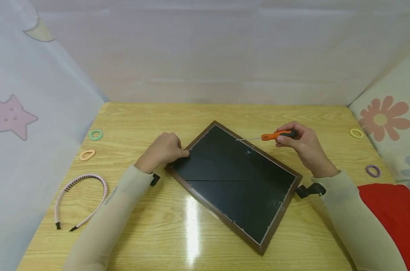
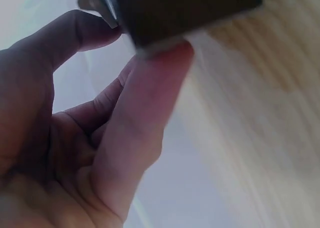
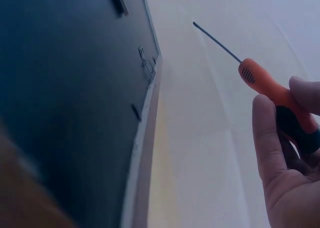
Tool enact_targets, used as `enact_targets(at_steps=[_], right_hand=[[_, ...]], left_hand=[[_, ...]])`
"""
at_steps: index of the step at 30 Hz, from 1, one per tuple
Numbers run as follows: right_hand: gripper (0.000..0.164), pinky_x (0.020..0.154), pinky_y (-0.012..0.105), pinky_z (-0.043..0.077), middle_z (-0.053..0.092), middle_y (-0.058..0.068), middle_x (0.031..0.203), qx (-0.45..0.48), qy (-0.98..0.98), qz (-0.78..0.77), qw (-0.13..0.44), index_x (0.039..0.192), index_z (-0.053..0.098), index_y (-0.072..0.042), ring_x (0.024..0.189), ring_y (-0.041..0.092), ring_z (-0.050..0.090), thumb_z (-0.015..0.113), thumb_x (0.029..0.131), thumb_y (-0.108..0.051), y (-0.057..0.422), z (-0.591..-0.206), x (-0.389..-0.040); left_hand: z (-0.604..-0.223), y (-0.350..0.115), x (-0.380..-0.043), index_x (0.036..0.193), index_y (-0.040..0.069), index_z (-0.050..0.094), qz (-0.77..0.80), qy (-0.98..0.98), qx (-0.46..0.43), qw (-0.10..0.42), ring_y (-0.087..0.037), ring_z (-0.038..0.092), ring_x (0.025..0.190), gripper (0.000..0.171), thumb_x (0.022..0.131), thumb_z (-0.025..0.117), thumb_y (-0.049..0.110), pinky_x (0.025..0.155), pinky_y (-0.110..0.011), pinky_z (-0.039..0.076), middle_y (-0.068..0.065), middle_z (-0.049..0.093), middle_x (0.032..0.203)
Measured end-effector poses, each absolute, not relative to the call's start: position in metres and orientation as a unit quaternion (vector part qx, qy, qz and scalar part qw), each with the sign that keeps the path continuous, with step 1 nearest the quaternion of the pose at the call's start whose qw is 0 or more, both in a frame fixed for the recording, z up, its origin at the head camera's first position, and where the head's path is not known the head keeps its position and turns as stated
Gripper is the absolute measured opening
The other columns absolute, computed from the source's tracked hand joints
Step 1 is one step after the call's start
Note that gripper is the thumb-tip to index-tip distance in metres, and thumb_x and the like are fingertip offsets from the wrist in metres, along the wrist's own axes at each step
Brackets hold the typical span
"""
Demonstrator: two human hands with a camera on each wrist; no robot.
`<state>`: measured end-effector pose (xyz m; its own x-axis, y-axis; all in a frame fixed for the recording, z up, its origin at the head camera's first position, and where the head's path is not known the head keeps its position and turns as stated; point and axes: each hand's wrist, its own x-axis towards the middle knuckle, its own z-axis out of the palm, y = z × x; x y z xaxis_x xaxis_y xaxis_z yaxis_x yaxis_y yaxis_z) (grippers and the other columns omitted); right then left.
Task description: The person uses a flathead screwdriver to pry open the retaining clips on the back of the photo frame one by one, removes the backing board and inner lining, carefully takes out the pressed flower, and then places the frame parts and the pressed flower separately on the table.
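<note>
A picture frame (image 1: 222, 162) with a brown rim lies back side up, its black backing board facing me and turned at an angle. My left hand (image 1: 164, 151) grips its left corner, thumb over the backing; in the left wrist view the frame's corner (image 2: 190, 12) sits between thumb and fingers. In my right hand (image 1: 305, 145) is a screwdriver (image 1: 271, 136) with an orange and black handle, held between thumb and fingers. Its thin shaft points left, the tip over the frame's upper edge. The right wrist view shows a small metal hanger (image 3: 145, 60) near the frame's rim.
On the left of the wooden table (image 1: 150, 233) lie a pink headband (image 1: 86, 177), a green ring (image 1: 95, 135) and an orange ring (image 1: 87, 155). A yellow ring (image 1: 356, 133) and a purple ring (image 1: 372, 171) lie at the right, near a red cloth (image 1: 391, 207).
</note>
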<state>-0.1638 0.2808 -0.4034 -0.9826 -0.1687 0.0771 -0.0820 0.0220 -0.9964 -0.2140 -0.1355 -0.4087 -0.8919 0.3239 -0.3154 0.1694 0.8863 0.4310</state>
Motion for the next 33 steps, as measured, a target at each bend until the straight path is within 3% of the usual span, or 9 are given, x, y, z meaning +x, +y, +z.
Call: enact_targets(at_steps=[6,14,17,20,23,25,28,33], right_hand=[[0.023,0.081,0.023,0.063,0.066,0.003,0.109,-0.089,0.713,-0.694,0.038,0.116,0.063,0.002,0.087,0.012,0.074,0.068,0.094,-0.001,0.280,-0.401,-0.164],[0.022,0.081,0.021,0.062,0.065,0.002,0.111,-0.093,0.707,-0.700,0.040,0.115,0.064,0.001,0.085,0.013,0.072,0.067,0.094,0.001,0.279,-0.402,-0.163],[0.022,0.080,0.021,0.062,0.064,0.002,0.110,-0.094,0.702,-0.704,0.042,0.115,0.063,0.003,0.085,0.013,0.072,0.067,0.094,0.001,0.279,-0.402,-0.163],[0.022,0.081,0.021,0.062,0.063,0.003,0.111,-0.094,0.705,-0.701,0.045,0.115,0.063,0.003,0.086,0.014,0.072,0.068,0.094,0.000,0.279,-0.402,-0.163],[0.023,0.082,0.021,0.062,0.063,0.004,0.112,-0.096,0.709,-0.697,0.046,0.116,0.062,0.002,0.086,0.015,0.072,0.068,0.094,0.000,0.279,-0.404,-0.163],[0.024,0.082,0.022,0.062,0.063,0.004,0.113,-0.097,0.709,-0.697,0.045,0.117,0.062,0.003,0.087,0.014,0.072,0.068,0.094,0.000,0.279,-0.406,-0.164],[0.025,0.080,0.023,0.063,0.063,0.005,0.113,-0.099,0.709,-0.697,0.042,0.117,0.062,0.004,0.087,0.014,0.072,0.068,0.094,0.001,0.278,-0.409,-0.164],[0.023,0.079,0.023,0.063,0.064,0.005,0.113,-0.105,0.709,-0.697,0.039,0.116,0.062,0.003,0.087,0.014,0.073,0.068,0.094,0.001,0.278,-0.409,-0.165]], left_hand=[[-0.408,-0.140,-0.205,0.049,0.017,0.052,0.215,0.944,0.100,0.229,-0.024,0.065,0.042,0.048,0.089,0.070,0.035,0.043,-0.029,0.052,-0.004,0.056,0.044],[-0.403,-0.135,-0.198,0.061,0.006,0.069,0.227,0.920,0.116,0.297,-0.026,0.069,0.049,0.041,0.093,0.067,0.030,0.049,-0.037,0.061,-0.013,0.069,0.058],[-0.403,-0.138,-0.206,0.063,0.006,0.069,0.237,0.927,0.130,0.259,-0.024,0.069,0.050,0.041,0.095,0.066,0.030,0.049,-0.035,0.059,-0.012,0.070,0.060],[-0.409,-0.138,-0.221,0.073,0.008,0.071,0.264,0.937,0.148,0.176,-0.021,0.065,0.054,0.031,0.094,0.067,0.030,0.050,-0.030,0.054,-0.008,0.071,0.066],[-0.418,-0.132,-0.238,0.093,0.011,0.072,0.309,0.931,0.162,0.106,-0.019,0.064,0.068,0.018,0.094,0.069,0.029,0.059,-0.030,0.052,-0.006,0.072,0.083],[-0.423,-0.126,-0.249,0.103,0.012,0.071,0.340,0.922,0.167,0.080,-0.020,0.065,0.083,0.019,0.094,0.070,0.028,0.070,-0.033,0.056,-0.005,0.072,0.097],[-0.428,-0.117,-0.267,0.117,0.012,0.069,0.369,0.910,0.174,0.069,-0.023,0.065,0.102,0.027,0.095,0.069,0.028,0.083,-0.040,0.058,-0.007,0.069,0.116],[-0.433,-0.101,-0.291,0.131,0.008,0.065,0.338,0.912,0.209,0.103,-0.028,0.060,0.120,0.037,0.097,0.068,0.024,0.097,-0.045,0.056,-0.009,0.062,0.133]])
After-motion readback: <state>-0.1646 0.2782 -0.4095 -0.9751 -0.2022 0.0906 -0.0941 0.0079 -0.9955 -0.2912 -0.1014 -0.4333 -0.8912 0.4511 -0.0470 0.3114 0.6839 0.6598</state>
